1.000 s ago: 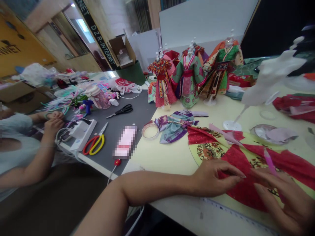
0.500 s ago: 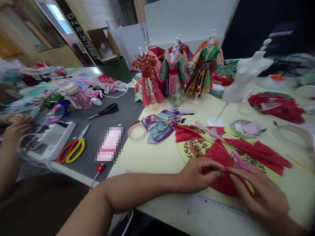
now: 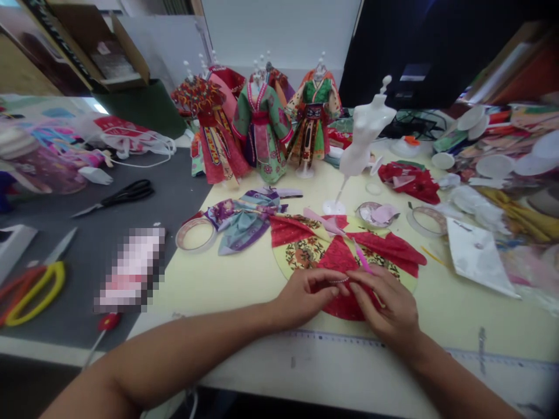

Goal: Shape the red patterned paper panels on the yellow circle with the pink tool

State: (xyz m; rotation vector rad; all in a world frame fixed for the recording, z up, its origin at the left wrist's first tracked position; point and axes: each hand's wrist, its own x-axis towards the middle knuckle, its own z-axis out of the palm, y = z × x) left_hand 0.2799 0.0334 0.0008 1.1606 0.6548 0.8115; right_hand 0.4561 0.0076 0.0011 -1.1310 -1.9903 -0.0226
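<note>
A fan-shaped red and yellow patterned paper skirt lies flat on the pale yellow table. My left hand pinches its near red fold, fingers pressed together. Meeting it fingertip to fingertip at that same fold, my right hand has a thin pink tool sticking up from its fingers. A bare white doll mannequin stands on its round base just behind the skirt.
Three dressed paper dolls stand at the back. A tape roll, folded purple cloth, black scissors, yellow-handled scissors and a blurred phone lie left. Paper scraps and discs crowd the right. A ruler edges the table.
The view has swung right, so the person at the left has left the frame. My hands have drawn together over the red fold, which now sits nearer the middle.
</note>
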